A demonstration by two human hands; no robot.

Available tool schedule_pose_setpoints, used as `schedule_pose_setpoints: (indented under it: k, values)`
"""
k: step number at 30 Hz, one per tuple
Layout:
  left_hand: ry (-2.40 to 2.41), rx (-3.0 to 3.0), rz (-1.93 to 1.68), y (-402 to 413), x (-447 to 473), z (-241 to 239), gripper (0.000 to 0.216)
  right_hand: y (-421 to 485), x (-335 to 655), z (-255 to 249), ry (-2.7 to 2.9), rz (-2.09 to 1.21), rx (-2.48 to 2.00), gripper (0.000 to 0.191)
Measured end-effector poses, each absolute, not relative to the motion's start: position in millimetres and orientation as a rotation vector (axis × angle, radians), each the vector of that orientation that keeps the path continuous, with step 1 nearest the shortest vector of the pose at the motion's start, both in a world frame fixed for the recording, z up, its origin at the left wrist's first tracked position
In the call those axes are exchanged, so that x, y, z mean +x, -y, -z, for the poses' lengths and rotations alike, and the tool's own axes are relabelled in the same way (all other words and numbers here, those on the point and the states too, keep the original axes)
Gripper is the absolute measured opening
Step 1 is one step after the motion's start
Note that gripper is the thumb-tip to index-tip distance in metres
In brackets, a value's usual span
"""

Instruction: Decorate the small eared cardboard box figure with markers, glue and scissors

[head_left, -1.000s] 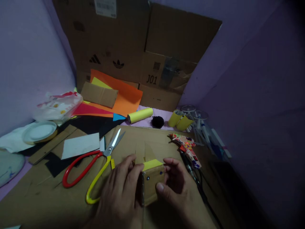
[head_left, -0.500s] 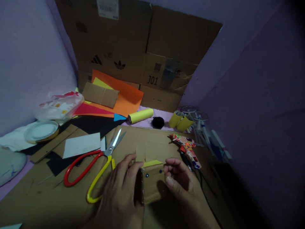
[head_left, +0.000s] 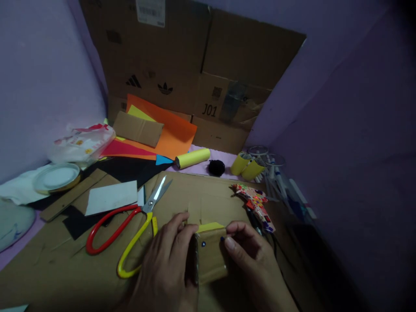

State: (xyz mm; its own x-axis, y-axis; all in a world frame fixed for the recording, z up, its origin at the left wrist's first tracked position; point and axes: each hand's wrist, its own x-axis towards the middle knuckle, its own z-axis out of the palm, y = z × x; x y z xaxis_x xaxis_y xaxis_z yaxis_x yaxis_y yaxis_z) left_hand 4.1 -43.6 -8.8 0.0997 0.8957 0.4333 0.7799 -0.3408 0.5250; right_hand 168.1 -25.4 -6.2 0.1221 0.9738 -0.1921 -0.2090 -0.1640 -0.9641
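Observation:
A small cardboard box (head_left: 212,262) stands between my hands at the front of the work surface. Two small dark round spots mark its near face, and a strip of yellow paper (head_left: 210,226) shows along its top. My left hand (head_left: 169,255) grips the box's left side, with thumb and finger near the top corner. At the upper right corner, the thumb and fingers of my right hand (head_left: 248,249) close on the edge. The box's back and underside are hidden. Just left of my left hand lie scissors (head_left: 150,206) with one red and one yellow handle, blades apart.
A flower-patterned glue gun (head_left: 256,203) lies at right with its cable. Behind are a yellow tube (head_left: 193,158), black yarn (head_left: 216,167) and yellow cups (head_left: 247,167). Coloured paper (head_left: 178,134), a white card (head_left: 112,198) and a round lid (head_left: 56,175) lie left. Large cardboard (head_left: 162,56) stands at the back.
My right thumb and fingers have come in onto the box's upper right corner, next to the right dark spot. The box sits slightly lower in view.

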Motion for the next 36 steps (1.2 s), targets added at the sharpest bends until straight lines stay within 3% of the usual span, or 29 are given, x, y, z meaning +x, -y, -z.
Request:
schedule_pose_setpoints:
  k: [14, 22, 36]
  values:
    - [-1.714, 2.206, -1.076, 45.3, 5.5, 6.6, 0.052, 27.9, 162.5, -2.0, 0.835, -1.290, -1.281, 0.029]
    - [-1.720, 2.167, -1.069, 43.6, 5.0, 9.5, 0.049, 27.2, 168.1, -2.0, 0.770, -1.432, -1.214, 0.033]
    - [-1.707, 2.119, -1.084, 40.9, 0.4, 15.1, 0.048, 16.5, 183.4, 3.5, 0.340, -2.145, -0.717, 0.038]
